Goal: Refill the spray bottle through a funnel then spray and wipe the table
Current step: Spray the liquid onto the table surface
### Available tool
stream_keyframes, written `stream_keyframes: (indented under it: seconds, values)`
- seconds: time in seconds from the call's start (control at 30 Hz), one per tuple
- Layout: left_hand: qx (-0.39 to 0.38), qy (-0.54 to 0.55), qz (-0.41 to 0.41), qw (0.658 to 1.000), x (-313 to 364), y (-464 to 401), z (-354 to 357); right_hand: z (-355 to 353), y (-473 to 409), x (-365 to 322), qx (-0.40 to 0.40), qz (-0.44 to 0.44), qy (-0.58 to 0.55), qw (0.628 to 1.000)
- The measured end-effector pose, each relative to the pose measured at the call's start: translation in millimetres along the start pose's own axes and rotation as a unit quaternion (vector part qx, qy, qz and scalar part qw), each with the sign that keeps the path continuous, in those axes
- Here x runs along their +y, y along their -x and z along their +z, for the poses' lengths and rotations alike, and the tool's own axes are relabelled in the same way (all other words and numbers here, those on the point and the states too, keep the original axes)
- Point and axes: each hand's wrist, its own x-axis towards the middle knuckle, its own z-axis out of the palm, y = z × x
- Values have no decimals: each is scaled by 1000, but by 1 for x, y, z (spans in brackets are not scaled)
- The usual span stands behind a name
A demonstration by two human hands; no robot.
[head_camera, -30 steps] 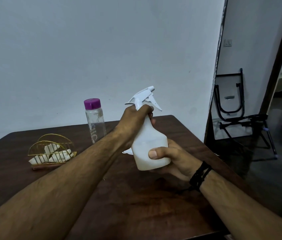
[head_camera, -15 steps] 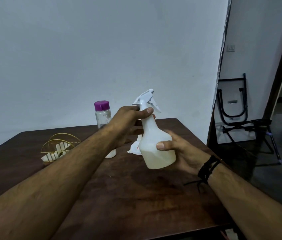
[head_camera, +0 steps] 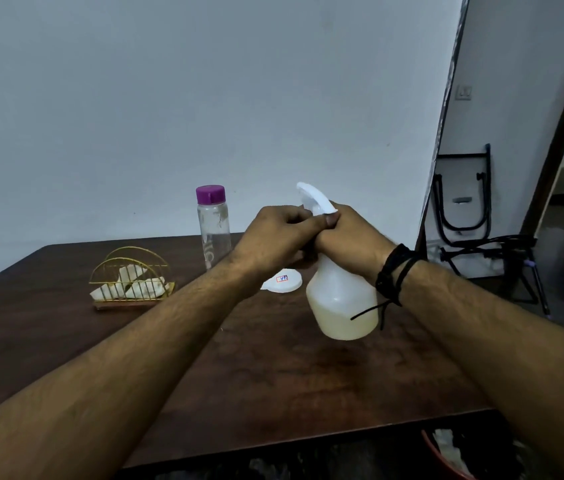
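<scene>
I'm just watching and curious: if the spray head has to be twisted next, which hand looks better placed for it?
Probably the right hand: its grip sits highest on the spray bottle, wrapped around the neck just under the trigger head. The left hand grips beside it, slightly lower, and could steady the bottle.

A single wide-angle camera sits on the person's head and looks forward and slightly down along both forearms. It faces the far edge of the dark wooden surface (head_camera: 273, 393) and the pale wall (head_camera: 204, 98) behind it. The hands (head_camera: 308, 233) meet close in front, near the frame's centre.
</scene>
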Motion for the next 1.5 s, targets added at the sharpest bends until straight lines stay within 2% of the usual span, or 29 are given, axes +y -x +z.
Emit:
stream_keyframes:
  seconds: [0.1,0.2,0.3,0.37,0.43,0.5,0.53,0.73,0.9,1.03,1.17,1.27,1.37,1.5]
  values:
    - [-6,-73,20,997,-18,1,-16,-7,-1,7,16,14,34,999]
    - [58,-215,45,974,-51,1,-37,-31,-3,16,27,59,14,998]
    - [82,-338,44,937,-87,1,-54,-56,-1,16,-81,69,154,982]
    - [85,-377,19,922,-106,1,-58,-63,1,15,-178,94,246,948]
    - [72,-399,-1,914,-123,1,-55,-65,0,21,-250,126,347,895]
    - [50,-438,-7,898,-137,2,-47,-65,-2,32,-288,135,411,854]
    - [43,-455,-9,889,-142,3,-44,-64,-2,36,-296,138,422,846]
    - [59,-435,-30,898,-151,-4,-49,-67,-3,46,-284,169,440,835]
    - [64,-424,-44,902,-156,-7,-49,-66,-8,36,-300,188,480,802]
    - [66,-426,-49,901,-154,-7,-50,-66,-15,39,-312,181,425,831]
    - [66,-424,-51,902,-154,-7,-49,-61,-19,41,-323,171,444,818]
    - [71,-422,-53,902,-155,-8,-50,-62,-21,40,-334,179,404,832]
    - [69,-420,-51,904,-156,-8,-50,-62,-24,46,-327,153,435,825]
    - [72,-424,-49,901,-156,-8,-49,-60,-26,45,-323,175,424,828]
